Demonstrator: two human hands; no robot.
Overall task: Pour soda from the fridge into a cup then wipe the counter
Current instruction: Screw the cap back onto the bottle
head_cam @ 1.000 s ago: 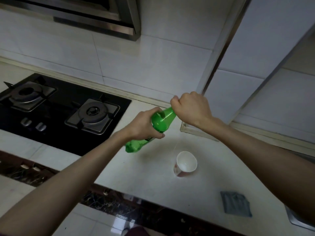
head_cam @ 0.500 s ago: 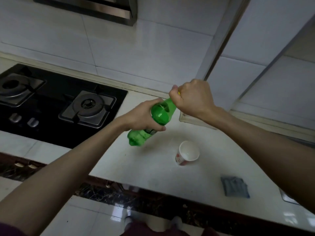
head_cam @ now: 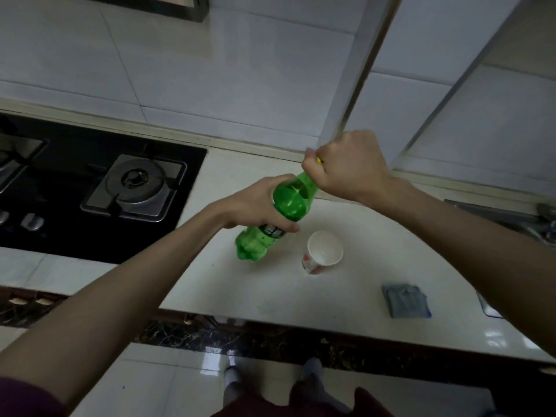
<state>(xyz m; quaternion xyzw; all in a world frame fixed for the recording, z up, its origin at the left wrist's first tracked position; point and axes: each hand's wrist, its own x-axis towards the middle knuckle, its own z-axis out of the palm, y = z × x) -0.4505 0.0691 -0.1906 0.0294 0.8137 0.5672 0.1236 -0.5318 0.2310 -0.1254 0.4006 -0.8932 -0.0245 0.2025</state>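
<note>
A green soda bottle [head_cam: 288,203] is held tilted above the white counter [head_cam: 270,293], neck pointing up and to the right. My left hand [head_cam: 255,206] grips its middle. My right hand [head_cam: 346,167] is closed over the neck and cap, with a sliver of yellow cap showing between the fingers. A white paper cup [head_cam: 323,251] with red print stands empty and upright on the counter, just right of the bottle's base. A folded grey-blue cloth [head_cam: 406,300] lies flat to the right of the cup, near the front edge.
A black gas hob [head_cam: 90,188] with steel burners fills the counter's left side. A sink edge and tap [head_cam: 535,218] show at far right. Tiled wall and a range hood [head_cam: 168,4] are behind. My feet stand on glossy floor tiles below.
The view has tilted down and shifted; the bottle and both hands keep the same grip, raised slightly relative to the counter. Cup and cloth have not moved.
</note>
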